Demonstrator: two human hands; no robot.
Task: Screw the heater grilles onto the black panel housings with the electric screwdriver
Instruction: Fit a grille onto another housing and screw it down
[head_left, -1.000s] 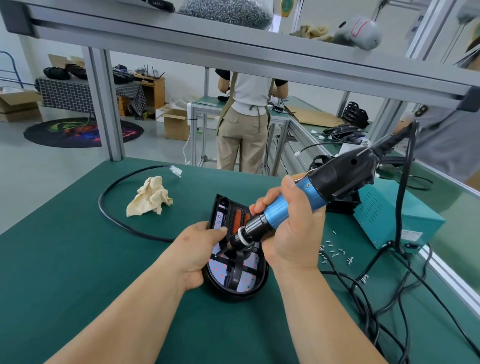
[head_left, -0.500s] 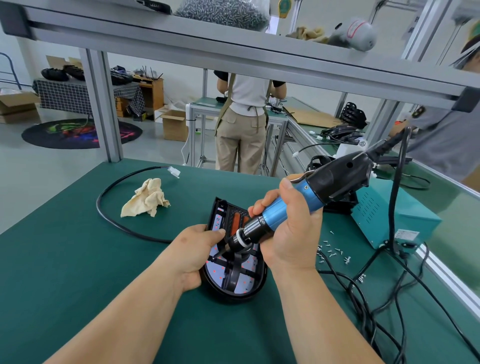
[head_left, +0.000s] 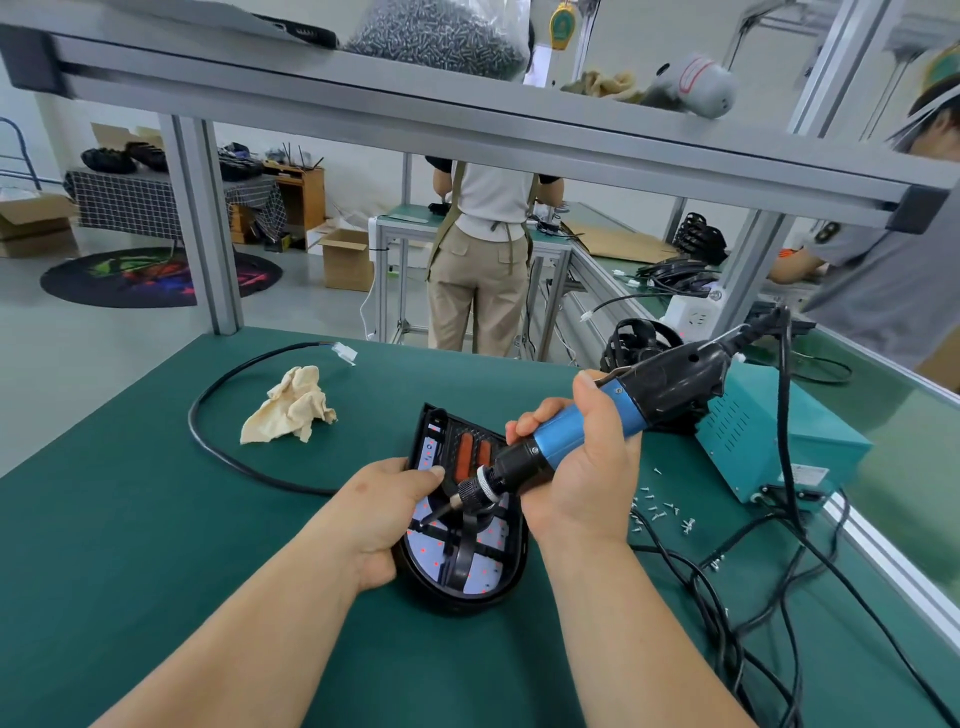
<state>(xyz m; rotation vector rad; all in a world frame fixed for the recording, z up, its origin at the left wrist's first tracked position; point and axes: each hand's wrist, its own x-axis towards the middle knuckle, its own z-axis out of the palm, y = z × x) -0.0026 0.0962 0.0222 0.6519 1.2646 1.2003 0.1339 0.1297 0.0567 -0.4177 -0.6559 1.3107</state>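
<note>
Right grip (head_left: 582, 491) holds screwdriver (head_left: 584, 432), bit on housing (head_left: 496, 574) beside left grip (head_left: 382, 512).

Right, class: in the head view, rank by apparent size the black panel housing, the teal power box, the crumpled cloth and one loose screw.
teal power box and black panel housing: look alike; housing is nearer and partly covered, so unranked.
Then crumpled cloth.
Smallest: loose screw.

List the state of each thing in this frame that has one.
black panel housing, lies inner side up.
electric screwdriver, tilted, bit down inside the housing.
left hand, grips the housing's left edge.
right hand, grips the screwdriver.
screws, scattered loose beside the housing.
</note>
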